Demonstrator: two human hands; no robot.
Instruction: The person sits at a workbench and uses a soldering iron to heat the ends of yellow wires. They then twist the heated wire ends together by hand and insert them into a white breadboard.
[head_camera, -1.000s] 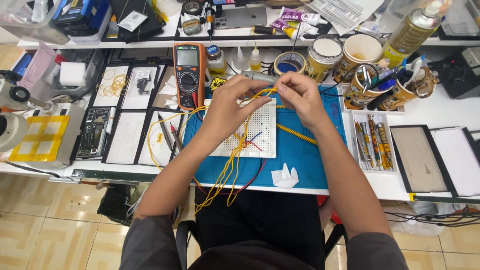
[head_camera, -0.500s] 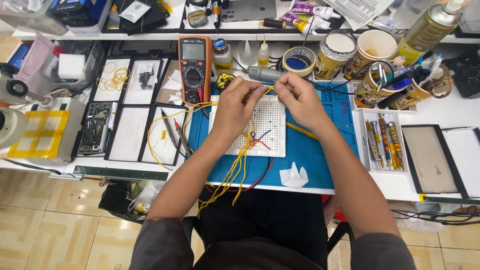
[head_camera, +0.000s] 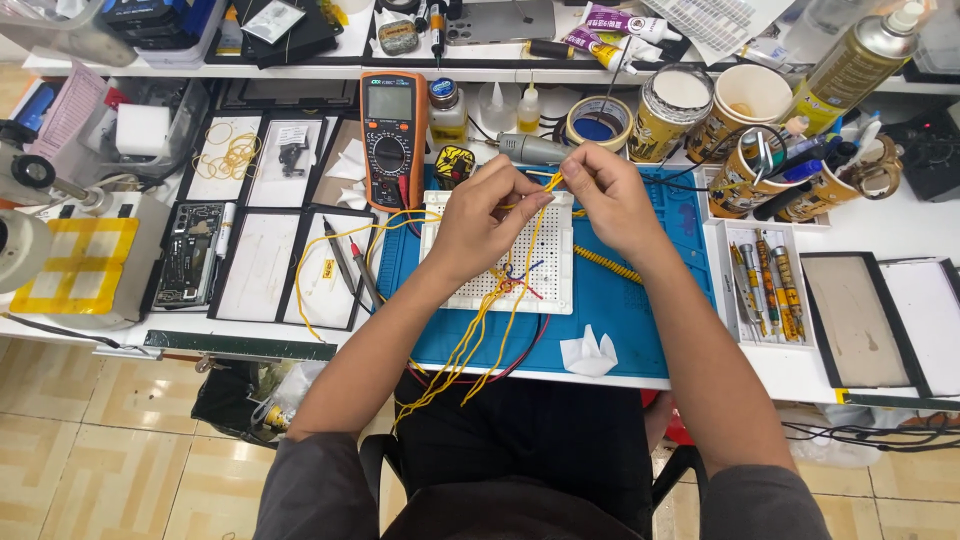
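Both the left hand (head_camera: 485, 225) and the right hand (head_camera: 605, 200) pinch thin yellow jumper wires (head_camera: 520, 275) between closed fingertips just above the white breadboard (head_camera: 555, 265); light, limp and springy, they seem best gripped near the ends.

White workbench (head_camera: 900, 225), raised back shelf (head_camera: 300, 68) — beige tiled floor (head_camera: 90, 450), evenly lit
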